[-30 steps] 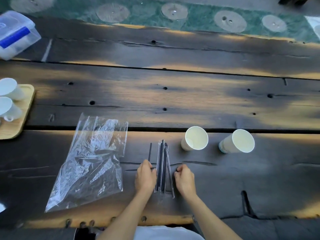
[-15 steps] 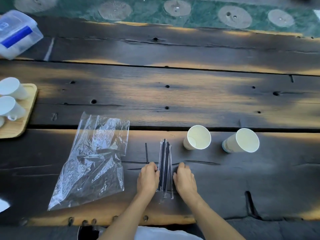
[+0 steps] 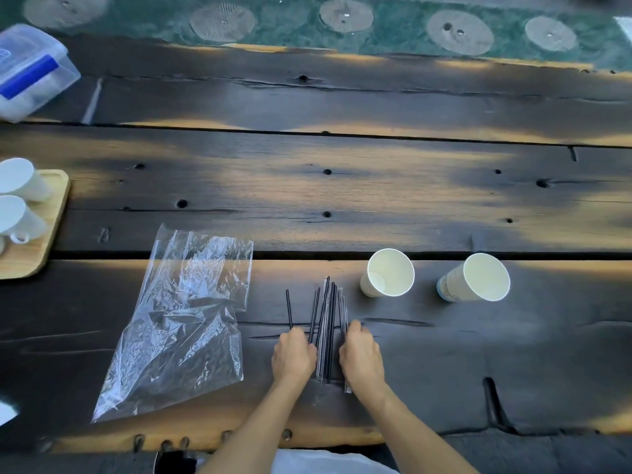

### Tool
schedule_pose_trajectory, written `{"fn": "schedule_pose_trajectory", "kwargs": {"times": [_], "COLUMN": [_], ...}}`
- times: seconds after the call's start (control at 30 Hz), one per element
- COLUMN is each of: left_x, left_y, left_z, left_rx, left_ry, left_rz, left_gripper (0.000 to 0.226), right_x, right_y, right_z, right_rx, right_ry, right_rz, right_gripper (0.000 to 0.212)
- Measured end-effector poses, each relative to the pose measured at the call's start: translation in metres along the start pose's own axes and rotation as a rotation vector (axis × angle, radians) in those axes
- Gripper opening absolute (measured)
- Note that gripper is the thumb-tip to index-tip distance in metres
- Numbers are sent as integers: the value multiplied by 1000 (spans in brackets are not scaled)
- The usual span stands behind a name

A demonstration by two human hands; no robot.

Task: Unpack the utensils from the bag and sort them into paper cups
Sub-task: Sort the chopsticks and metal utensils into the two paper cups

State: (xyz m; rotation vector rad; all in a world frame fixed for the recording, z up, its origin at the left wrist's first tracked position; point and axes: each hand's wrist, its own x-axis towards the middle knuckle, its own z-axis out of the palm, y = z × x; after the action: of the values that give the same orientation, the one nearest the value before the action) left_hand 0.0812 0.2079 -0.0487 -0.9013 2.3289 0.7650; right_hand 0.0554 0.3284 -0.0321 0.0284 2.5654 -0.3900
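A bundle of thin black straws (image 3: 326,319), some in clear wrappers, lies lengthwise on the dark wooden table (image 3: 342,200) near its front edge. One single black straw (image 3: 289,307) lies apart to the left of the bundle. My left hand (image 3: 294,357) rests palm down against the bundle's left side, fingers on the straws. My right hand (image 3: 360,357) presses against its right side. The clear plastic bag (image 3: 181,319) lies flat and crumpled to the left. Two paper cups stand to the right of the bundle: the nearer cup (image 3: 388,277) and the farther cup (image 3: 475,277), both with nothing visible inside.
A wooden tray (image 3: 44,234) with white cups (image 3: 18,179) sits at the left edge. A clear plastic box with a blue label (image 3: 30,70) is at the far left corner. The table's front edge runs just below my wrists.
Both hands stay at the bundle's sides. The straws have fanned out slightly, and the single straw sits a little farther from the bundle. The camera has shifted slightly.
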Motion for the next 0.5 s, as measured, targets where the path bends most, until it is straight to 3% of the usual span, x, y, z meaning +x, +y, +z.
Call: {"fn": "schedule_pose_trajectory", "kwargs": {"times": [0.17, 0.5], "left_x": [0, 2], "left_y": [-11, -23], "left_z": [-6, -18], "left_rx": [-100, -198], "left_ry": [-5, 101], "left_rz": [-3, -17], "left_gripper": [14, 15], "right_x": [1, 8], "right_y": [-2, -9], "right_z": [0, -14], "right_rx": [24, 332], "right_ry": [6, -2], "right_rz": [15, 152], "right_gripper": [13, 11]}}
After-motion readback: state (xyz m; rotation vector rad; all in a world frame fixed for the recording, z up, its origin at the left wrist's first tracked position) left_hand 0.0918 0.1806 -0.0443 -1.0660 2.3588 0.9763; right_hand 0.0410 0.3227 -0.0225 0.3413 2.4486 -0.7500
